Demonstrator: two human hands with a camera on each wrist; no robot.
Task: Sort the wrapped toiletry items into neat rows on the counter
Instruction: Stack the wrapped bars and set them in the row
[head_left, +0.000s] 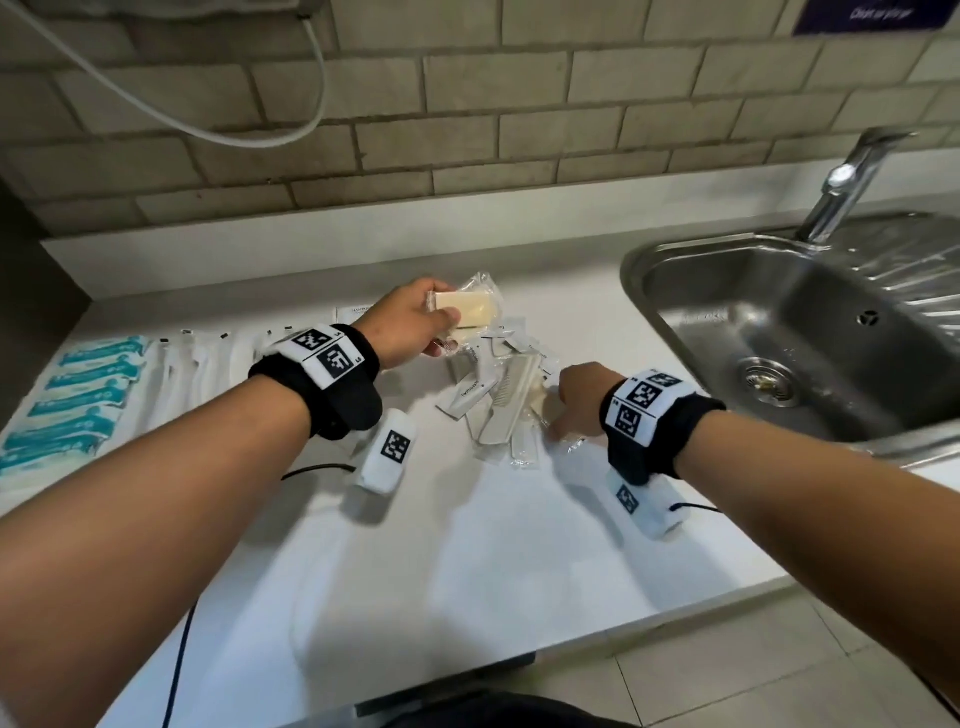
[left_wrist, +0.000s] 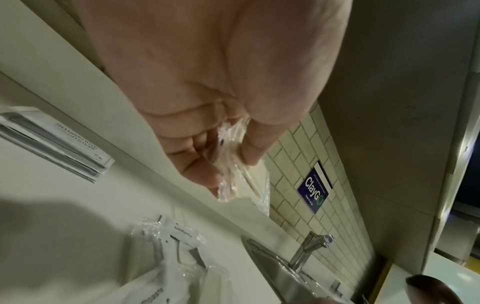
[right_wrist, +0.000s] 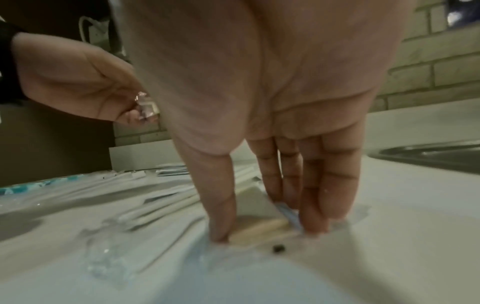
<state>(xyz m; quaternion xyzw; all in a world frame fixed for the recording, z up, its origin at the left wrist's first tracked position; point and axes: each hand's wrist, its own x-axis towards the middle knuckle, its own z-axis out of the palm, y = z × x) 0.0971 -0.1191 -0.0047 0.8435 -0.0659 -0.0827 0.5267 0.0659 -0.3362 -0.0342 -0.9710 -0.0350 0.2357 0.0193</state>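
The white worktop (head_left: 467, 545) carries everything, and the steel sink (head_left: 810, 332) lies beyond the right hand, on its outer side. Far out past the left hand there are rows already made: teal packets (head_left: 78, 395), then long white wrapped pieces (head_left: 208, 358) beside them. Between the two hands is the loose pile (head_left: 498, 395) still to sort, with toothpaste sachets and a wrapped comb (head_left: 511, 400) lying across each other.

The left hand (head_left: 415, 322) is raised above the far end of this pile and its fingers and thumb pinch a wrapped soap bar (head_left: 467, 307); the long side of the soap points away from the hand, toward the sink. The right hand (head_left: 579, 397) is low at the near edge of the pile. In the right wrist view its thumb and fingers stand on either side of a second pale soap packet (right_wrist: 259, 228), touching the wrapper, but it is blurred and I cannot say surely if the grip is closed.

The soap in the left hand should go leftward, toward the rows, so the left hand is the nearer one for that placing.
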